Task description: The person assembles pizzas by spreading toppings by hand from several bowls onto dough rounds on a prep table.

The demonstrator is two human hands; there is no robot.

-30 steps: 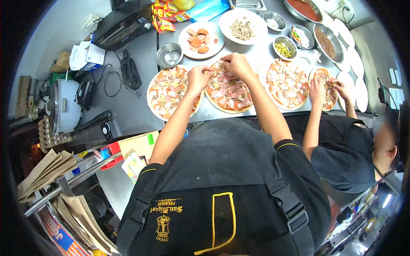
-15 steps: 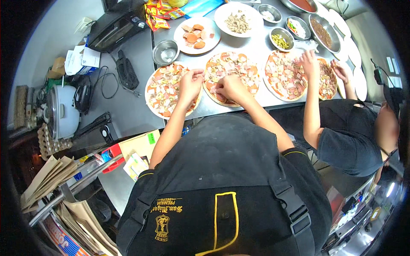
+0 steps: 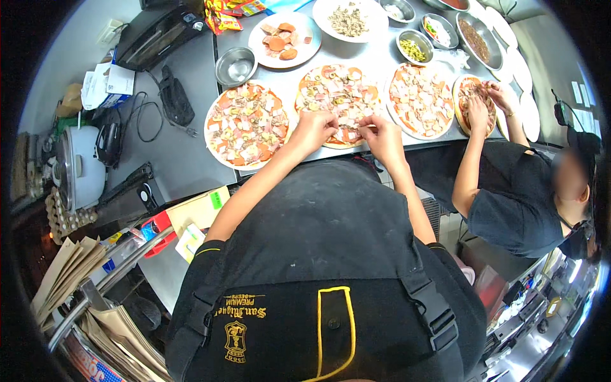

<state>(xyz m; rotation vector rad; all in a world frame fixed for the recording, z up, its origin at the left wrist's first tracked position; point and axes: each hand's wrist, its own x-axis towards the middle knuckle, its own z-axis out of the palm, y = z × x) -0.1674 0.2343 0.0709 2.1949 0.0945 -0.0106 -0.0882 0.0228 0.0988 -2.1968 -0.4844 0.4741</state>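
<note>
Both my hands are over the near edge of the middle pizza, which is covered with diced ham, sausage slices and other toppings. My left hand has thumb and fingers pinched together at its near left edge. Opposite it, my right hand makes a similar pinch at the near right. Whatever the fingertips hold is too small to make out. Left of my left hand lies another topped pizza. To the right of my right hand is a third pizza.
A co-worker's hands are on a smaller pizza at the right. Behind stand a metal bowl, a plate of sliced sausage, a white bowl of crumbled meat and a bowl of green pieces. Plain crusts line the right.
My left hand has moved right, from between the two left pizzas onto the middle one; my right hand has shifted right. The co-worker's hands have come together over the smaller pizza.
</note>
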